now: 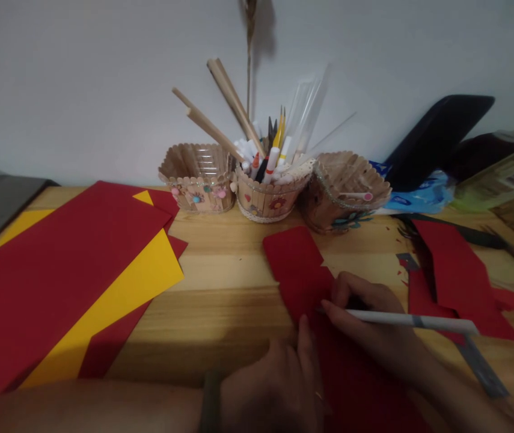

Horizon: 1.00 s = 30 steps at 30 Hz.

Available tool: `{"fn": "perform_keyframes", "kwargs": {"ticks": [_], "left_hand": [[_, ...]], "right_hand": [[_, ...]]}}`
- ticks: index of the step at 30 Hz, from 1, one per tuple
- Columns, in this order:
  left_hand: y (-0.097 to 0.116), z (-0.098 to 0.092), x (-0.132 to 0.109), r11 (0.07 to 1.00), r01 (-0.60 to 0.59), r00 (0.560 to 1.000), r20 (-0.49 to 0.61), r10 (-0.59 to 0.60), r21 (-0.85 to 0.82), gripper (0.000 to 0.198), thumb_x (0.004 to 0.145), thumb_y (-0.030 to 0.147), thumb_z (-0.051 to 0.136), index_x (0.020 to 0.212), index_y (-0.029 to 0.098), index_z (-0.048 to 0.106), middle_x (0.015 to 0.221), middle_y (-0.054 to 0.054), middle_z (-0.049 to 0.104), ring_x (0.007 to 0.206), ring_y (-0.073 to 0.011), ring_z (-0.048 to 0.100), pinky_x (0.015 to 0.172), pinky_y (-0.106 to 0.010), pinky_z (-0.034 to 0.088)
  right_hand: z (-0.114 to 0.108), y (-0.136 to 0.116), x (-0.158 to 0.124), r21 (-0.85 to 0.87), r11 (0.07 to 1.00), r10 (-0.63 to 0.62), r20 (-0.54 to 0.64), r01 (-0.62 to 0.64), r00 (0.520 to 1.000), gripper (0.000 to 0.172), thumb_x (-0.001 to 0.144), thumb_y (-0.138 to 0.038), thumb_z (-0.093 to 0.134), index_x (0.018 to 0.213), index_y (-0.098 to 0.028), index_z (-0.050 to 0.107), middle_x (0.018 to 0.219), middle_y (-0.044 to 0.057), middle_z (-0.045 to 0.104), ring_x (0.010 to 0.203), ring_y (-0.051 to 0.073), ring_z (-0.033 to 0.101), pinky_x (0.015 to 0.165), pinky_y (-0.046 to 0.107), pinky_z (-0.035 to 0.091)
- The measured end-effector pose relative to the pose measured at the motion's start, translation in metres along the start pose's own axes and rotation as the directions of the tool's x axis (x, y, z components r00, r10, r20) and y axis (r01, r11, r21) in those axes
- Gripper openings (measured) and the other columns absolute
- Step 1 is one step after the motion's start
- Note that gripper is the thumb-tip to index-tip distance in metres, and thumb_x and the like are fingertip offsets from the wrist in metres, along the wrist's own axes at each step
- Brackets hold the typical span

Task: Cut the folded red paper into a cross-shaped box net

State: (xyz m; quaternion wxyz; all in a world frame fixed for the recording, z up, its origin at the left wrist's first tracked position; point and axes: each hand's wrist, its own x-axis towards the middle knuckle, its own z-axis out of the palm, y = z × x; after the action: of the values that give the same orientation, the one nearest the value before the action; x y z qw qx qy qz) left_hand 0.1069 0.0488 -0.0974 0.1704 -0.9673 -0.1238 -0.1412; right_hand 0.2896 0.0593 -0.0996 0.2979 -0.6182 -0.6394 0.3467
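Note:
A red paper piece (295, 252) with a notched, rounded outline lies in front of me and runs down towards the bottom edge. My right hand (365, 307) is closed around a white pen (419, 322), which lies almost level. The pen's tip meets the red paper near its narrow upper part. Lower down, my left hand (275, 379) rests on the left edge of the same paper. Its index finger is stretched out close to the pen tip, while the other fingers are bent and partly hidden.
Red sheets (80, 252) and yellow sheets (148, 270) overlap at the left. Three stick-made baskets stand along the wall, the middle basket (268, 201) full of pens and tools. Red paper scraps (459, 276), grey tape (482, 364) and a black phone-like object (441, 138) are at right.

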Motion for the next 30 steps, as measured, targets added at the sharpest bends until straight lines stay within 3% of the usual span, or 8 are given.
{"fn": "perform_keyframes", "kwargs": {"ticks": [5, 17, 22, 30], "left_hand": [[0.0002, 0.001, -0.0001, 1.0, 0.008, 1.0, -0.01, -0.008, 0.014, 0.036, 0.093, 0.027, 0.045, 0.092, 0.002, 0.07, 0.095, -0.021, 0.07, 0.044, -0.013, 0.057, 0.038, -0.023, 0.041], [0.0004, 0.0025, -0.0033, 0.999, -0.041, 0.999, 0.015, 0.041, 0.017, 0.036, 0.094, 0.027, 0.043, 0.098, 0.001, 0.067, 0.098, -0.022, 0.069, 0.056, -0.0164, 0.065, 0.045, -0.024, 0.046], [0.0013, 0.0016, -0.0018, 1.0, -0.02, 1.0, 0.02, 0.02, -0.003, 0.036, 0.094, 0.025, 0.041, 0.095, 0.001, 0.068, 0.096, -0.022, 0.07, 0.045, -0.0126, 0.059, 0.041, -0.022, 0.044], [-0.0001, 0.0008, -0.0021, 0.999, -0.037, 0.999, 0.008, 0.037, 0.006, 0.036, 0.093, 0.027, 0.043, 0.095, 0.002, 0.069, 0.096, -0.022, 0.07, 0.048, -0.0139, 0.06, 0.043, -0.023, 0.046]], "right_hand": [[-0.005, 0.009, 0.0019, 0.031, 0.999, -0.024, -0.159, 0.029, 0.987, 0.026, 0.076, -0.022, 0.054, 0.057, -0.025, 0.036, 0.052, -0.007, 0.039, 0.046, 0.011, 0.036, 0.042, 0.023, 0.029], [-0.0046, 0.0078, 0.0029, -0.068, 0.998, -0.017, -0.081, 0.011, 0.997, 0.024, 0.08, -0.024, 0.055, 0.06, -0.024, 0.041, 0.052, -0.006, 0.045, 0.047, 0.011, 0.041, 0.044, 0.023, 0.032], [-0.0044, 0.0104, 0.002, -0.07, 0.998, -0.007, -0.066, 0.003, 0.998, 0.024, 0.081, -0.025, 0.055, 0.061, -0.024, 0.042, 0.053, -0.006, 0.045, 0.047, 0.011, 0.041, 0.044, 0.023, 0.032], [-0.0041, 0.0084, 0.0008, -0.094, 0.996, -0.007, -0.067, 0.001, 0.998, 0.023, 0.079, -0.023, 0.053, 0.06, -0.024, 0.039, 0.052, -0.006, 0.043, 0.046, 0.011, 0.039, 0.043, 0.023, 0.03]]}}
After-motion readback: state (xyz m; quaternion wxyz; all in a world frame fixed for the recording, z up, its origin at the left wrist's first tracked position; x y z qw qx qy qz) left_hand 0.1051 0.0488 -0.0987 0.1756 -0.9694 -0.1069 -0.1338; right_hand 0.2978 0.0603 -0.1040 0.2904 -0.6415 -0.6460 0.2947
